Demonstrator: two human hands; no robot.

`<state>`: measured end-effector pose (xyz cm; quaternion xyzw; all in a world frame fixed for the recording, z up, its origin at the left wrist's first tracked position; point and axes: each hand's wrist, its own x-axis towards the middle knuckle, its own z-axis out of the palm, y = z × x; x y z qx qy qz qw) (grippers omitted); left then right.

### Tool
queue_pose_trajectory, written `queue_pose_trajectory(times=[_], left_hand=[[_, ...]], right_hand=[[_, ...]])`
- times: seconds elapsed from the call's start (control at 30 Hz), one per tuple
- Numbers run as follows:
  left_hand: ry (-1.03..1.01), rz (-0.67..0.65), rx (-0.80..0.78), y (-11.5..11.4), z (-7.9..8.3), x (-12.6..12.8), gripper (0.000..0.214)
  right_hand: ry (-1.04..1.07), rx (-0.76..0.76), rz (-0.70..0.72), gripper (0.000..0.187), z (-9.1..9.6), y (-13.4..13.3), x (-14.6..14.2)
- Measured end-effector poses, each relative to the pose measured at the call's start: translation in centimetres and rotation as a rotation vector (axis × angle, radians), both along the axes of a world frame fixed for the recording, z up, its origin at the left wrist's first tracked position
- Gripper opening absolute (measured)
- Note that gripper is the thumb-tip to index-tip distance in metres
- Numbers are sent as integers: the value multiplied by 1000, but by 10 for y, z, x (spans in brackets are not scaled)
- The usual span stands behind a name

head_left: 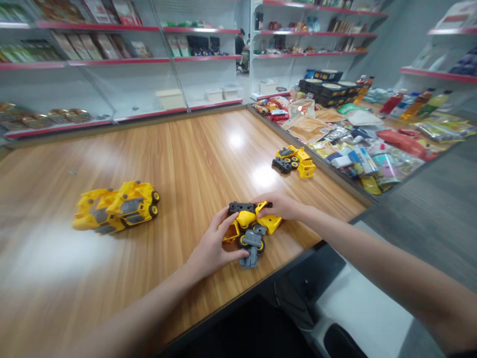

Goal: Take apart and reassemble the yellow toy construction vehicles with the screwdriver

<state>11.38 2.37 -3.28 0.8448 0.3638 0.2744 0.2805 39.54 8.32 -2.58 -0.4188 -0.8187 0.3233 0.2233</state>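
Observation:
A yellow and grey toy construction vehicle lies near the front edge of the wooden table. My left hand grips its left side, thumb under the grey part and fingers curled over the yellow body. My right hand holds its top right, fingers closed on a black piece and a yellow panel. A bigger yellow toy truck rests to the left, apart from both hands. A small heap of yellow and black toy parts lies further back on the right.
Beside the table on the right, a lower counter is covered with packaged snacks and bottles. White shelves with red edges line the back wall. A person stands far off between the shelves. A dark floor lies below the table's front edge.

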Motion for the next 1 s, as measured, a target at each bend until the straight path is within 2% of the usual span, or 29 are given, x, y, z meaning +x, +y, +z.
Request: queue_pose_trajectory(times=[0.37, 0.67, 0.83, 1.0], left_hand=[[-45, -140, 26, 25, 1, 97, 87], [-77, -251, 55, 49, -3, 178, 89], [-96, -308, 66, 56, -4, 210, 86], [-104, -358, 69, 61, -3, 228, 87]], right_hand=[[-78, 41, -172, 42, 11, -20, 99], [-132, 75, -330, 38, 8, -26, 178], [-177, 82, -378, 37, 12, -29, 211], [-227, 108, -410, 38, 16, -34, 235]])
